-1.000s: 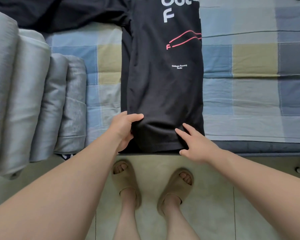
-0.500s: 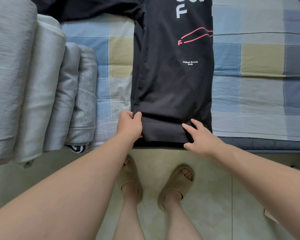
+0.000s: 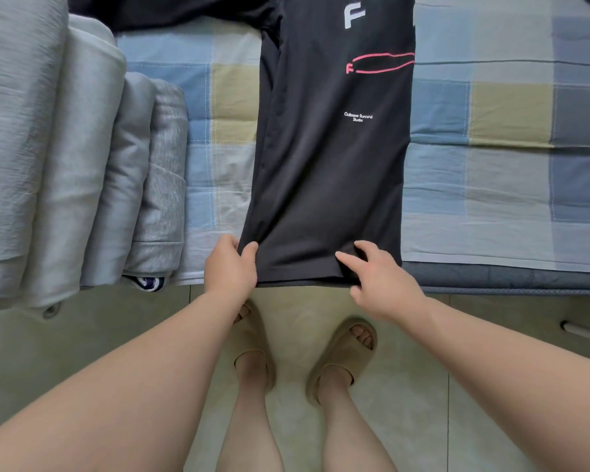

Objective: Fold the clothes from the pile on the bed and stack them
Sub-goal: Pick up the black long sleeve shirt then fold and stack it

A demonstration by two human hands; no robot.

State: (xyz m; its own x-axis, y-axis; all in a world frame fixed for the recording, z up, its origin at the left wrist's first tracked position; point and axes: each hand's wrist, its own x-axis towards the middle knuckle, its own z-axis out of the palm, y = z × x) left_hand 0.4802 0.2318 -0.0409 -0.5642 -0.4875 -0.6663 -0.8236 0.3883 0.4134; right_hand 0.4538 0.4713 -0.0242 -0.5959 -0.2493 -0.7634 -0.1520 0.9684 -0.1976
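Black T-shirt (image 3: 327,172) laid lengthwise across bed (image 3: 491,185), sides folded in, hem at bed's near edge.

Head view: left hem corner pinched by left hand (image 3: 230,264), thumb clamped on top. Right part of hem gripped by right hand (image 3: 375,277), fingers curled into cloth. Hold judged ready for hem to be lifted toward collar.

Against half second earlier: cross-crease above hem smoothed out; right fingers, then flatter, now hooked.

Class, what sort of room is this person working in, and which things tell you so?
Most likely a bedroom at home: a bed with a checked sheet fills the view, a folded grey quilt lies on its left side, and a black T-shirt is spread on it for folding.
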